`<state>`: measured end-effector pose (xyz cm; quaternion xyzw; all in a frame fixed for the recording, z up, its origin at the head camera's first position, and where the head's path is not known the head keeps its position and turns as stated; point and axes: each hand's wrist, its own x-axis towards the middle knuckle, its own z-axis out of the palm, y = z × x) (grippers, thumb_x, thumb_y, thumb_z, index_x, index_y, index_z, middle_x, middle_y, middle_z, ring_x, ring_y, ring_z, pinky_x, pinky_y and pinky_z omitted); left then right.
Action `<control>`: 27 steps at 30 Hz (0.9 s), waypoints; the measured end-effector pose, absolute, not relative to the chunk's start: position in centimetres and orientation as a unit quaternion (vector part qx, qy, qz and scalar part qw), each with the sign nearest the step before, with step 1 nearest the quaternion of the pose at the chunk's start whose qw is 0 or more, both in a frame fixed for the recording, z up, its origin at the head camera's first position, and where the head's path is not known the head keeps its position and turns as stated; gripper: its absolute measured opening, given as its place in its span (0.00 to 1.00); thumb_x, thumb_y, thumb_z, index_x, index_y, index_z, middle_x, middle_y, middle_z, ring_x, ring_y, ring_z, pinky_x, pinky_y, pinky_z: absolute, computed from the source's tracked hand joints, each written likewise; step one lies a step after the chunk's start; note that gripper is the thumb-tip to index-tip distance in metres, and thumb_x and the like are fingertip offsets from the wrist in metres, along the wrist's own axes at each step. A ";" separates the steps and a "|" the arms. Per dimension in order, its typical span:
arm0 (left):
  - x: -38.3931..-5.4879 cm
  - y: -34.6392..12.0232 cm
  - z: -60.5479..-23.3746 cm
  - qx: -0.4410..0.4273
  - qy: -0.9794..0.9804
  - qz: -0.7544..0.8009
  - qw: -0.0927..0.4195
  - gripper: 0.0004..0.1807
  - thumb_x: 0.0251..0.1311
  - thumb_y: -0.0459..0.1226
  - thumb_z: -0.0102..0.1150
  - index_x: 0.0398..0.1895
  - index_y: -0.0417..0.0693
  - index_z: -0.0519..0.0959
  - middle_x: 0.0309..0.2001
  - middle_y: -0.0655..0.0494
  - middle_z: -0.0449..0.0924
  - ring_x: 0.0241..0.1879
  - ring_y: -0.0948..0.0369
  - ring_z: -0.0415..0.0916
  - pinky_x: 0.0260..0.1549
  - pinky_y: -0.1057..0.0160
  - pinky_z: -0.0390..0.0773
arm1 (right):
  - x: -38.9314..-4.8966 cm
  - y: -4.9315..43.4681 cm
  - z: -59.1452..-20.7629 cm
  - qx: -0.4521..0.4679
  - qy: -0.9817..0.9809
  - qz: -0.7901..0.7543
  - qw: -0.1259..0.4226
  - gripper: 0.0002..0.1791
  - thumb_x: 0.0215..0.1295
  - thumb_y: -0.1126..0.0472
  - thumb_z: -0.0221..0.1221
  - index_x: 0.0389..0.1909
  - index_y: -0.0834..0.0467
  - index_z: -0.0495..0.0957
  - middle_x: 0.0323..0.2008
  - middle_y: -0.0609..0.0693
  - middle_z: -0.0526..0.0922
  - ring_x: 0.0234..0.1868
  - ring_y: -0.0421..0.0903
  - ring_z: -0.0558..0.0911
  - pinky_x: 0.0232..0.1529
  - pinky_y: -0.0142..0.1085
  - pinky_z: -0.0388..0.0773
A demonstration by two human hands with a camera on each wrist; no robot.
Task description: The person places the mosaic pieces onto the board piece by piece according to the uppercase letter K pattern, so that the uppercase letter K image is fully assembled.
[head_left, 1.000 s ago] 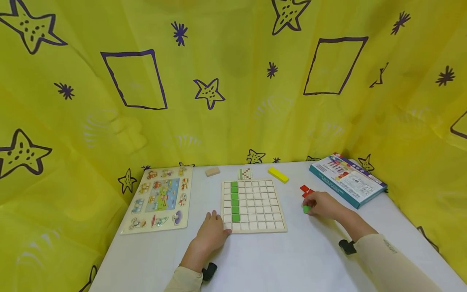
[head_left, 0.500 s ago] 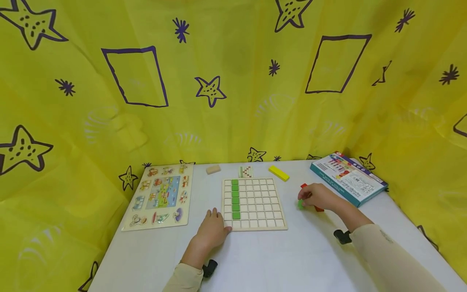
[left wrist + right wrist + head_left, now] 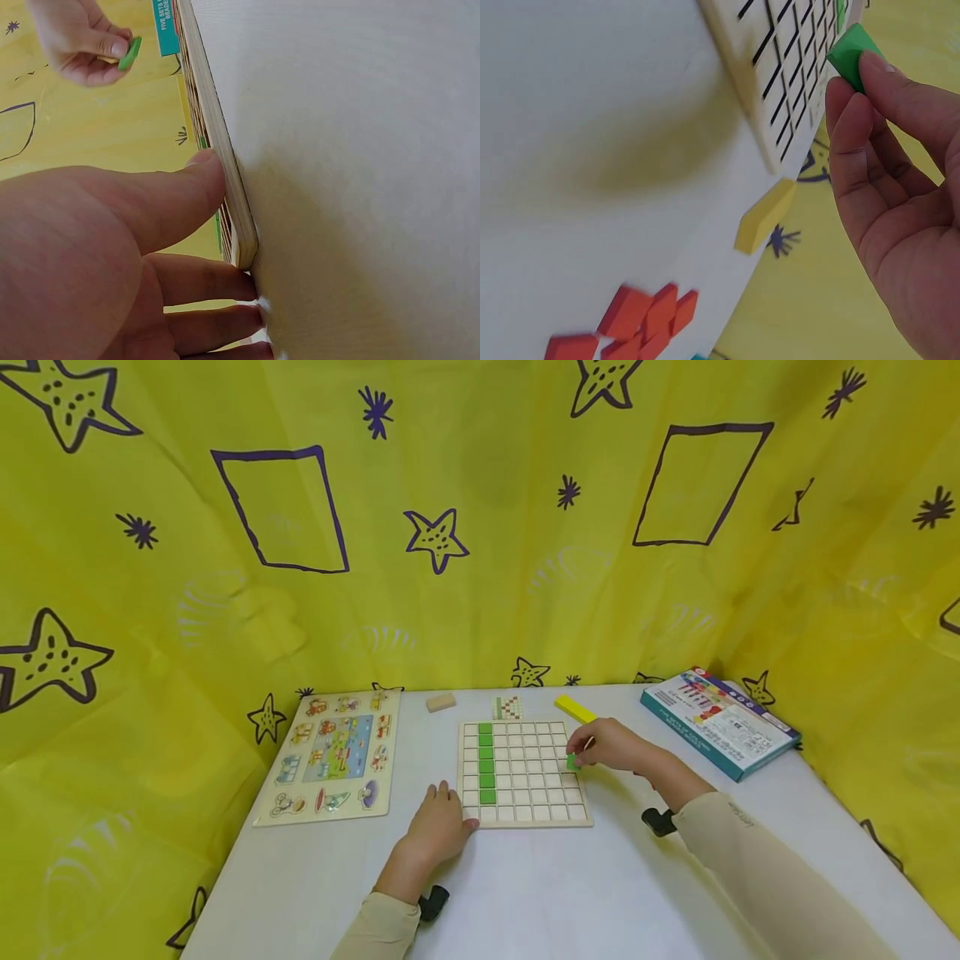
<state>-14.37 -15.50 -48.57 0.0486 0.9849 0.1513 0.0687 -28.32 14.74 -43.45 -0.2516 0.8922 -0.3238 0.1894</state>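
Observation:
In the head view my right hand (image 3: 611,745) pinches a green square tile (image 3: 855,54) between thumb and fingertips, over the right edge of a gridded wooden board (image 3: 534,818). A column of green tiles (image 3: 487,766) fills part of the board's second column from the left. At the board's near left corner, my left hand (image 3: 437,823) rests with its thumb against the near edge and its fingers extended along the left side. The left wrist view shows that thumb (image 3: 202,176) touching the board's edge, the other fingers beside the corner.
Behind the board lie a small pattern card (image 3: 507,707), a yellow block (image 3: 575,708) and a plain wooden block (image 3: 441,702). A picture puzzle board (image 3: 298,810) is at left, a teal-edged box (image 3: 720,722) at right. Several red tiles (image 3: 622,311) lie right of the board.
My right hand has carried the green tile leftward from beside the red tiles to over the board's right edge. My left hand has stayed at the board's corner.

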 end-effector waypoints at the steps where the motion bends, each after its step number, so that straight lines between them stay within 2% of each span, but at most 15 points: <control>1: -14.4 -15.5 -48.6 0.047 0.985 0.153 0.070 0.38 0.69 0.47 0.61 0.65 0.20 0.67 0.69 0.25 0.61 0.71 0.34 0.57 0.67 0.43 0.65 | -28.3 14.3 -43.4 -0.255 0.891 -0.323 0.189 0.04 0.63 0.69 0.67 0.38 0.58 0.85 0.32 0.48 0.83 0.33 0.45 0.79 0.36 0.36 0.80; 14: -14.4 -15.5 -48.6 0.048 0.985 0.153 0.070 0.38 0.68 0.48 0.61 0.65 0.20 0.67 0.69 0.25 0.61 0.71 0.34 0.58 0.66 0.43 0.66 | -27.8 8.1 -44.4 -0.305 0.877 -0.313 0.203 0.06 0.62 0.66 0.69 0.39 0.56 0.87 0.32 0.44 0.82 0.36 0.44 0.77 0.39 0.35 0.78; 23: -14.5 -15.5 -48.6 0.043 0.983 0.159 0.078 0.38 0.69 0.48 0.61 0.65 0.20 0.67 0.70 0.26 0.61 0.71 0.34 0.57 0.66 0.43 0.66 | -26.3 4.5 -45.4 -0.360 0.845 -0.326 0.223 0.05 0.61 0.69 0.69 0.37 0.58 0.87 0.28 0.43 0.82 0.32 0.41 0.77 0.33 0.32 0.78; 27: -14.6 -15.6 -48.6 0.043 0.983 0.159 0.076 0.38 0.69 0.48 0.61 0.65 0.20 0.67 0.70 0.26 0.61 0.71 0.34 0.57 0.65 0.42 0.67 | -25.6 3.2 -45.7 -0.366 0.838 -0.328 0.237 0.05 0.61 0.69 0.69 0.36 0.56 0.87 0.28 0.43 0.83 0.31 0.40 0.78 0.32 0.32 0.80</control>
